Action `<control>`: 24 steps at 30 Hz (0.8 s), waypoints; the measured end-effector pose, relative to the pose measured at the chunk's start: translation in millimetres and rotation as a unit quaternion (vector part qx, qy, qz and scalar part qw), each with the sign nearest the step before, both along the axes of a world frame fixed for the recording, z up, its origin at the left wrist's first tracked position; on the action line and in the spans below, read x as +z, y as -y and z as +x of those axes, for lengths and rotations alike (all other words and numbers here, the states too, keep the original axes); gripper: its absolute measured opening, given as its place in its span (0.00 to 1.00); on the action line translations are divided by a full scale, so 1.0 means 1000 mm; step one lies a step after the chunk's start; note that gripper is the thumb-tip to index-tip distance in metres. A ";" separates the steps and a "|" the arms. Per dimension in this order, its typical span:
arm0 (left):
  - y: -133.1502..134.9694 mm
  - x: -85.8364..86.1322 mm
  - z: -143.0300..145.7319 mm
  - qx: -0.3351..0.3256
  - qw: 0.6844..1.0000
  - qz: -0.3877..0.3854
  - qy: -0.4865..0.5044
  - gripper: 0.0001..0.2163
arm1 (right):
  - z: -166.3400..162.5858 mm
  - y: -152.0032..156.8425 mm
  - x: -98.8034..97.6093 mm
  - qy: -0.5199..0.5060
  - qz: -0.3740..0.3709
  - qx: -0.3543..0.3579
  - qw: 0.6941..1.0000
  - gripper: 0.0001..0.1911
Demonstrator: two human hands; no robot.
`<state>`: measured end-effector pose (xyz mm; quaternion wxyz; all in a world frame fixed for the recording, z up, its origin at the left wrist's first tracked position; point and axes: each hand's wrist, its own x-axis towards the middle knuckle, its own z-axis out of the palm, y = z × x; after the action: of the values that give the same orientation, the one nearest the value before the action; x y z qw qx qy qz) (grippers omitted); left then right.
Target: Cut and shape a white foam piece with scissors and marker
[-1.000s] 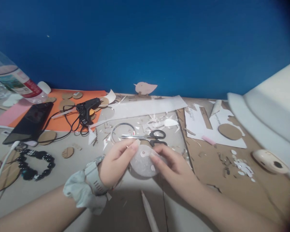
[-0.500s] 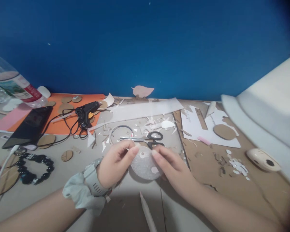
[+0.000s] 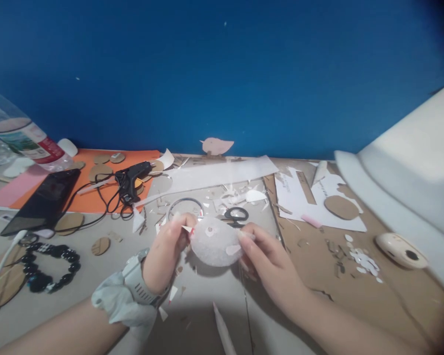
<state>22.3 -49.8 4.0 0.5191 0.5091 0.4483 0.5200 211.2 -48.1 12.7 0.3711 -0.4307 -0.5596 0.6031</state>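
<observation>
A white foam ball [image 3: 215, 241] with small paper pieces stuck on it is held just above the desk between both hands. My left hand [image 3: 166, 254], with a watch and a pale scrunchie on the wrist, pinches its left side and a small paper scrap. My right hand [image 3: 268, 261] grips the ball's right side with curled fingers. Black-handled scissors [image 3: 234, 215] lie right behind the ball, partly hidden by it.
A black glue gun [image 3: 131, 175] with its cord lies on orange paper [image 3: 96, 195]. A phone [image 3: 42, 199], bead bracelet [image 3: 48, 268], plastic bottle [image 3: 17, 135], wire ring [image 3: 187, 206], cardboard discs and paper scraps litter the desk. White foam blocks [image 3: 410, 172] stand at the right.
Both hands lifted the foam ball slightly and turned it. The left fingers moved from the top of the ball to its left side. Small paper scraps now lie under the left hand.
</observation>
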 end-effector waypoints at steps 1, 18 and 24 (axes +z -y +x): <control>0.001 0.001 0.000 -0.018 1.000 -0.002 -0.003 0.23 | 0.000 0.000 0.001 0.003 0.003 0.002 1.000 0.18; 0.003 0.006 0.003 -0.070 0.996 -0.038 -0.041 0.15 | 0.000 0.001 0.001 0.024 0.008 0.041 0.999 0.21; 0.001 0.006 0.002 -0.065 0.996 -0.042 -0.040 0.16 | 0.003 0.000 -0.004 -0.012 0.013 0.039 0.999 0.21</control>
<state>24.5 -51.2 9.9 0.5541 0.5355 0.4560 0.4453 214.0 -47.7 8.4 0.3596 -0.3959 -0.5795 0.6149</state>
